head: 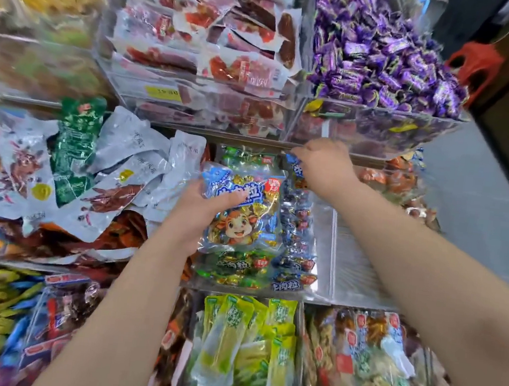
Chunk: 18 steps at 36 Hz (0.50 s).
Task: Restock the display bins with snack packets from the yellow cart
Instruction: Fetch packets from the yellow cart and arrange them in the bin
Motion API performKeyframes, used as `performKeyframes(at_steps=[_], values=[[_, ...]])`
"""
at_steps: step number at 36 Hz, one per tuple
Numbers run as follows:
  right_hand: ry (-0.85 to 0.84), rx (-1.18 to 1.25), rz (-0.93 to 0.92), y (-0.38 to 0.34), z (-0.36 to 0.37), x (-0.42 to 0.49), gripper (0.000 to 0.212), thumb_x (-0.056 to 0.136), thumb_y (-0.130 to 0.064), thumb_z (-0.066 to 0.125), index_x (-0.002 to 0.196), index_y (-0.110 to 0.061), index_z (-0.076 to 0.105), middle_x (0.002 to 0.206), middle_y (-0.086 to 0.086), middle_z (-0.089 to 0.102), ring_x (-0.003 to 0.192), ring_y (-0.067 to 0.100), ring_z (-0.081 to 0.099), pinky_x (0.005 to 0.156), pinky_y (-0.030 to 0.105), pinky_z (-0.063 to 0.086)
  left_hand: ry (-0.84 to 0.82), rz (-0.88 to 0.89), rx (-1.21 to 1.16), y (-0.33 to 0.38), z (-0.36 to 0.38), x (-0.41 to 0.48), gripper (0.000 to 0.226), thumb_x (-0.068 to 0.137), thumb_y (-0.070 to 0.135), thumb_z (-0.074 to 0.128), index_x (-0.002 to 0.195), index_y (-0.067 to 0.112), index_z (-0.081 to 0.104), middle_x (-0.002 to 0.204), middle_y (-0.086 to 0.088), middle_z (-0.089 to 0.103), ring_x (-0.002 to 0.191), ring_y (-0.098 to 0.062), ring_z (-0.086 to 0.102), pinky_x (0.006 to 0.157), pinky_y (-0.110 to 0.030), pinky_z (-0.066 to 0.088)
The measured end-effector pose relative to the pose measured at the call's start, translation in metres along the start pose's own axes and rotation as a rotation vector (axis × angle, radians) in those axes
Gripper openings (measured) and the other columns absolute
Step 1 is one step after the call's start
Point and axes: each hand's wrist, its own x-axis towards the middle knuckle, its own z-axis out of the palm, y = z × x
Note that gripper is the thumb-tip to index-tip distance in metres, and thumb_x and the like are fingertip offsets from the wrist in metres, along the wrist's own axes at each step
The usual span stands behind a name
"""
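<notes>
Shelves (246, 140) look mostly full, middle bin (325, 238) only partway: left hand (195, 218) grips a blue packet (240, 213), right hand (323, 165) pinches a second packet (295, 169) at the back.

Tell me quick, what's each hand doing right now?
The left hand holds the blue cartoon bag.
The right hand pinches a dark blue packet.

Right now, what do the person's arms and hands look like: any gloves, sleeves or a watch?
Both are bare. The left hand and right hand wear no gloves, neither wrist shows a watch or band, and no sleeve shows on either forearm within the picture.
</notes>
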Motion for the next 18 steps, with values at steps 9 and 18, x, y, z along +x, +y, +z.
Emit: performKeyframes(at_steps=[9, 18], values=[[-0.035, 0.206, -0.030, -0.017, 0.020, 0.038, 0.050, 0.083, 0.001, 0.053, 0.129, -0.018, 0.054, 0.121, 0.013, 0.058, 0.116, 0.033, 0.050, 0.098, 0.041, 0.035, -0.016, 0.004, 0.039, -0.003, 0.010, 0.001, 0.074, 0.046, 0.048, 0.084, 0.112, 0.034, 0.054, 0.120, 0.017, 0.063, 0.113, -0.003, 0.059, 0.098, -0.043, 0.045], [-0.054, 0.218, -0.025, 0.008, 0.075, 0.010, 0.057, 0.084, -0.001, 0.058, 0.138, -0.012, 0.044, 0.127, 0.013, 0.053, 0.116, 0.032, 0.046, 0.096, 0.035, 0.037, -0.017, -0.028, 0.060, -0.007, 0.011, 0.006, 0.043, 0.058, 0.040, 0.082, 0.090, 0.034, 0.054, 0.069, 0.033, 0.066, 0.062, 0.016, 0.061, 0.063, -0.022, 0.038]])
